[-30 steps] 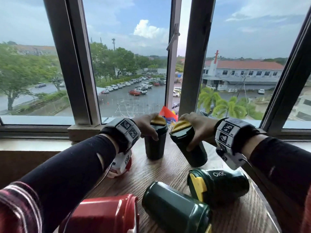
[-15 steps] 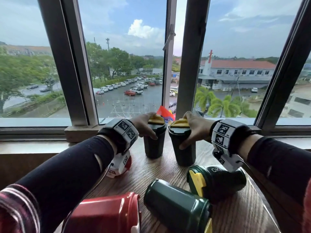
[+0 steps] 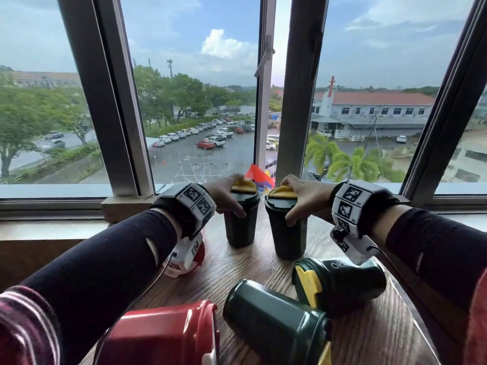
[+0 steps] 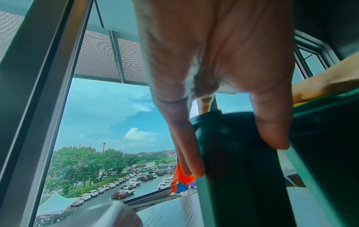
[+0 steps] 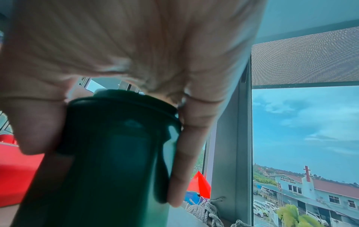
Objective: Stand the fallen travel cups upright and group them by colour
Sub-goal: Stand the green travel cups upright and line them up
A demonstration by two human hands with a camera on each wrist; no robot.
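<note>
Writing: "OK…" on a fallen green cup, rest hidden.
Left grip: clasps upright smooth green cup.
Right grip: clasps its upright twin.
Counter: wood grain.

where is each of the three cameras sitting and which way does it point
Head: worn on the head, looking forward and down over the wooden table to the window; both forearms and hands show.
Left wrist: under the left hand, looking along its fingers at the left green cup.
Right wrist: under the right hand, looking along its fingers at the right green cup.
Shared: each upright green cup and the hand gripping it appears in the head view and one wrist view.
</note>
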